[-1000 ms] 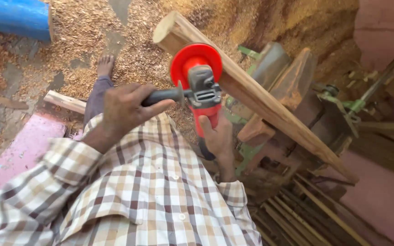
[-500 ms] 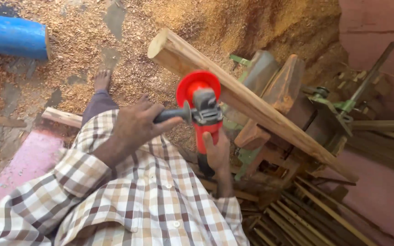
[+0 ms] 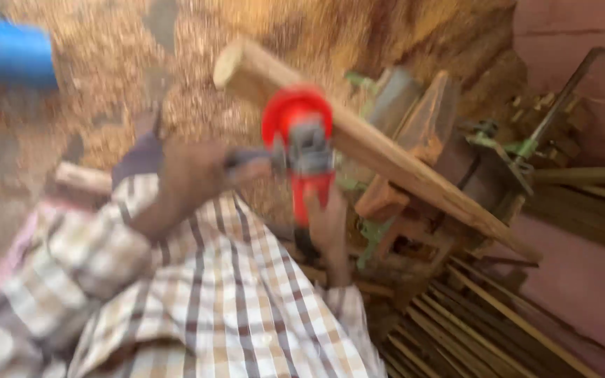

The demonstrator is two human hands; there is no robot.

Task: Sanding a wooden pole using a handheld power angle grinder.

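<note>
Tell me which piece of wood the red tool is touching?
The long thick wooden beam slanting across the stand: the red grinder, held in both hands, sits against it. The thin sticks piled at lower right lie apart, untouched.

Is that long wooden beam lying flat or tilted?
Tilted. The wooden beam slopes from its raised round end at upper left down to the lower right, resting across the wooden stand.
</note>
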